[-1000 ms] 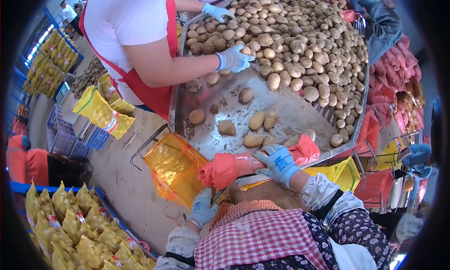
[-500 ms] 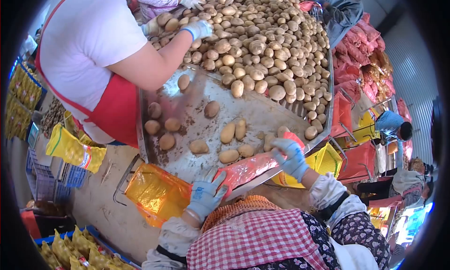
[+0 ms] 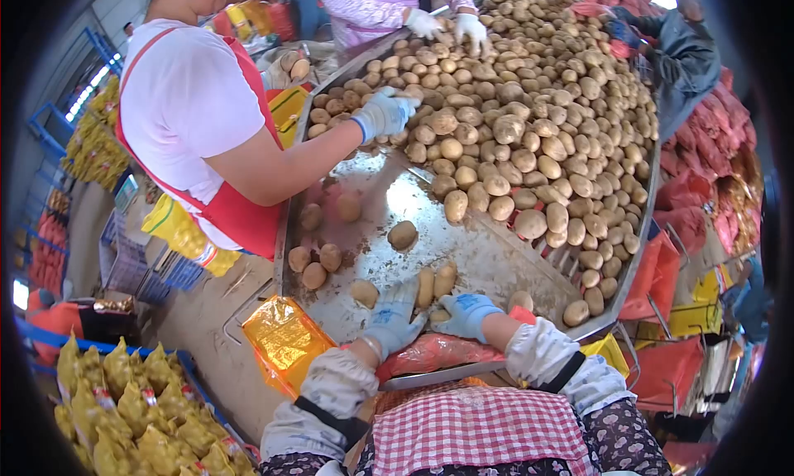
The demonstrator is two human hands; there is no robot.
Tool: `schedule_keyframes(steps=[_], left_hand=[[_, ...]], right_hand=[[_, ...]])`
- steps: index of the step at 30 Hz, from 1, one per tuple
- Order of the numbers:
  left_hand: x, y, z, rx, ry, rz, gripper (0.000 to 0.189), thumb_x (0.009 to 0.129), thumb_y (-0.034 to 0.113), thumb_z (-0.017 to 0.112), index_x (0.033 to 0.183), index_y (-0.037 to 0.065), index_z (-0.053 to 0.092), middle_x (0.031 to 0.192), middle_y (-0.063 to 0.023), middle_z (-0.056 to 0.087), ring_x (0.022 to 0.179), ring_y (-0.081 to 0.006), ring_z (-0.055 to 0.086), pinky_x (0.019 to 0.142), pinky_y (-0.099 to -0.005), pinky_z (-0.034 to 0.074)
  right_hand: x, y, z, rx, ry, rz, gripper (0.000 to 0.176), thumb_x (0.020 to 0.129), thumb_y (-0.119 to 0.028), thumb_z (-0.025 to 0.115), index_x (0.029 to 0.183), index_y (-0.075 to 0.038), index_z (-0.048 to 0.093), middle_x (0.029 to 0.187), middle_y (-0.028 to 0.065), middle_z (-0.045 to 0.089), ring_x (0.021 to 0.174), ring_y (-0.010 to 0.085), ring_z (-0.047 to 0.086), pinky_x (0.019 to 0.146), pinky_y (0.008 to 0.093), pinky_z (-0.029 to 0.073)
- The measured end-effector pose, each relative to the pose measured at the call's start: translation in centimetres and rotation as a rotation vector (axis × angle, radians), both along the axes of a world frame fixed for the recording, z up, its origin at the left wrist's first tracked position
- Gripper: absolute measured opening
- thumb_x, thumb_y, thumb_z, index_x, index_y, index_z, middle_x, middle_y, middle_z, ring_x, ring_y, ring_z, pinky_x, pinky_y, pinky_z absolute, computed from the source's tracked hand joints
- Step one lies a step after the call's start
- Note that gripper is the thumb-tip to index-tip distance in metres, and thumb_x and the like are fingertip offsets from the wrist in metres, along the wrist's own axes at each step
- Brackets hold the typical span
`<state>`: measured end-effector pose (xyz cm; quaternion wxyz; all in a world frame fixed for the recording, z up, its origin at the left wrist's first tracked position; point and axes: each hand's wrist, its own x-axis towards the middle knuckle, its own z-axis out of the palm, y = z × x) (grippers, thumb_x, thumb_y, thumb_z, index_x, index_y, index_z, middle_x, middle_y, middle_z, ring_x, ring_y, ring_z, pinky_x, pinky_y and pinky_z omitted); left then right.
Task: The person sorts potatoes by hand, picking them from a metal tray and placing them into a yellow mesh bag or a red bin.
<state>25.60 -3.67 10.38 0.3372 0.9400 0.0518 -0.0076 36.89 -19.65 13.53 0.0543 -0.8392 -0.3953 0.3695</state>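
Observation:
Both my hands, in blue-and-white gloves, rest low over the front of a metal sorting tray (image 3: 496,261). My left hand (image 3: 394,320) is open, its fingers stretched forward beside a potato (image 3: 364,292). My right hand (image 3: 468,315) points left, open, with its fingertips touching a potato (image 3: 438,315) between the two hands. Just beyond them lie two long potatoes (image 3: 426,286) (image 3: 446,277). Under my wrists, red plastic material (image 3: 438,354) covers the tray's front edge. The undersides of both hands are hidden.
A large potato heap (image 3: 529,129) fills the far side. A co-worker in a red apron (image 3: 248,215) reaches into it with a gloved hand (image 3: 385,114). An orange bag (image 3: 285,344) hangs at the left front; a crate of yellow bags (image 3: 124,401) stands lower left.
My hands have come together over the tray; the right moved left from the red plastic and the left moved forward off it. The view has shifted, and the co-worker's hand remains on the heap.

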Motion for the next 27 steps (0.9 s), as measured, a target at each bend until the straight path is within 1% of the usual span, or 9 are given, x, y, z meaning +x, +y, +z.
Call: schedule_keyframes(steps=[3, 5, 7, 10, 13, 15, 19, 23, 27], left_hand=[[0.2, 2.9, 1.4, -0.318, 0.203, -0.072, 0.049, 0.086, 0.027, 0.055, 0.132, 0.01, 0.049, 0.137, -0.0241, 0.041, 0.124, -0.0421, 0.04, 0.106, -0.0466, 0.03], [1.1, 5.4, 2.1, -0.021, 0.138, 0.06, 0.04, 0.085, 0.029, 0.055, 0.121, 0.012, 0.056, 0.132, -0.022, 0.047, 0.119, -0.043, 0.044, 0.101, -0.0514, 0.033], [1.7, 6.7, 1.8, 0.719, -0.272, 0.668, 0.036, 0.085, 0.032, 0.056, 0.115, 0.013, 0.059, 0.127, -0.0191, 0.053, 0.118, -0.0434, 0.044, 0.099, -0.0539, 0.034], [-0.3, 4.7, 1.8, 0.54, 0.051, 0.408, 0.043, 0.084, 0.035, 0.055, 0.121, 0.015, 0.059, 0.129, -0.0164, 0.053, 0.127, -0.0364, 0.038, 0.105, -0.0479, 0.031], [1.0, 5.9, 1.8, 0.1, 0.232, 0.113, 0.042, 0.086, 0.035, 0.053, 0.122, 0.014, 0.059, 0.129, -0.0192, 0.052, 0.122, -0.0399, 0.044, 0.103, -0.0458, 0.036], [4.1, 7.7, 2.3, 0.096, -0.121, 0.402, 0.043, 0.086, 0.029, 0.058, 0.126, 0.011, 0.057, 0.129, -0.0174, 0.054, 0.123, -0.0309, 0.048, 0.105, -0.0472, 0.033], [9.7, 8.9, 0.5, 0.551, -0.309, 0.55, 0.044, 0.087, 0.028, 0.056, 0.126, 0.008, 0.056, 0.133, -0.0228, 0.048, 0.123, -0.0398, 0.045, 0.105, -0.0483, 0.033], [9.8, 6.4, -3.1, 0.333, -0.069, 0.141, 0.05, 0.086, 0.025, 0.056, 0.132, 0.006, 0.049, 0.137, -0.0255, 0.042, 0.124, -0.0452, 0.041, 0.106, -0.0513, 0.032], [14.2, 3.6, 1.8, 0.159, -0.371, 0.208, 0.059, 0.085, 0.03, 0.058, 0.138, 0.008, 0.042, 0.138, -0.0254, 0.041, 0.125, -0.0459, 0.039, 0.107, -0.0529, 0.03]], right_hand=[[2.4, -2.2, 3.9, 0.086, 0.344, -0.203, 0.054, 0.088, -0.045, 0.055, 0.122, -0.003, 0.053, 0.112, 0.0187, 0.064, 0.103, 0.0314, 0.062, 0.091, 0.04, 0.047], [3.5, -4.2, 1.1, 0.219, 0.716, -0.42, 0.053, 0.088, -0.043, 0.057, 0.124, -0.004, 0.053, 0.11, 0.0147, 0.065, 0.099, 0.027, 0.063, 0.09, 0.0368, 0.048], [5.0, -5.3, 1.2, 0.65, 1.333, -0.717, 0.042, 0.09, -0.036, 0.056, 0.116, -0.002, 0.06, 0.105, 0.0125, 0.066, 0.094, 0.023, 0.064, 0.084, 0.0347, 0.05], [5.3, -5.6, 6.9, 0.785, 1.596, -0.975, 0.031, 0.092, -0.028, 0.054, 0.106, -0.001, 0.063, 0.098, 0.0106, 0.065, 0.088, 0.0192, 0.063, 0.077, 0.0332, 0.051], [6.8, -6.5, 4.4, 0.819, 1.234, -0.895, 0.028, 0.094, -0.023, 0.049, 0.103, 0.001, 0.061, 0.095, 0.0097, 0.064, 0.085, 0.0193, 0.062, 0.074, 0.0348, 0.052], [7.3, -6.3, 4.2, 0.851, 0.974, -0.927, 0.029, 0.095, -0.026, 0.049, 0.1, 0.0, 0.061, 0.091, 0.0099, 0.064, 0.079, 0.019, 0.062, 0.071, 0.0348, 0.053], [9.9, -4.9, 1.0, 0.707, 0.867, -1.197, 0.046, 0.095, -0.045, 0.045, 0.109, -0.004, 0.059, 0.088, 0.0118, 0.065, 0.073, 0.0238, 0.064, 0.06, 0.0368, 0.053], [12.2, -3.6, 2.8, 0.996, 1.346, -1.299, 0.064, 0.094, -0.059, 0.034, 0.121, -0.006, 0.056, 0.104, 0.0127, 0.065, 0.088, 0.0263, 0.065, 0.071, 0.0376, 0.053], [12.9, -3.5, 0.1, 1.081, 1.554, -1.152, 0.064, 0.094, -0.059, 0.036, 0.125, -0.005, 0.052, 0.12, 0.0122, 0.059, 0.108, 0.0283, 0.059, 0.086, 0.0435, 0.049]])
